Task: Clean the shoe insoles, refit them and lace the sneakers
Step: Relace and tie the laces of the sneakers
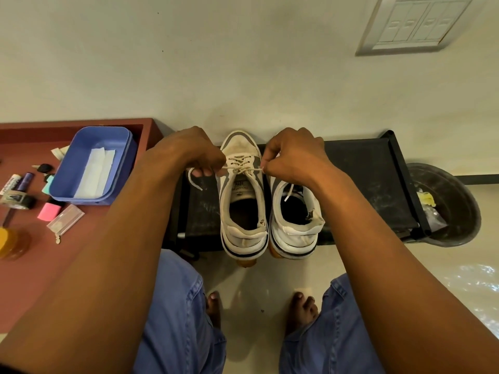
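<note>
Two white and grey sneakers stand side by side on a black rack [372,182], toes toward the wall. The left sneaker [243,201] has its white lace [241,168] threaded through the eyelets. My left hand [194,155] grips one lace end, which loops down past the fingers. My right hand [294,157] pinches the other end, and the lace runs taut across the tongue between both hands. The right sneaker [297,220] sits partly under my right hand, a loose lace tip hanging over its opening. Dark insoles show inside both shoes.
A red-brown table [81,255] on the left bears a blue tub [94,166] with white tissue, keys, tape, a pink eraser and a jar. A dark bucket [448,206] stands right of the rack. My knees and bare feet are below.
</note>
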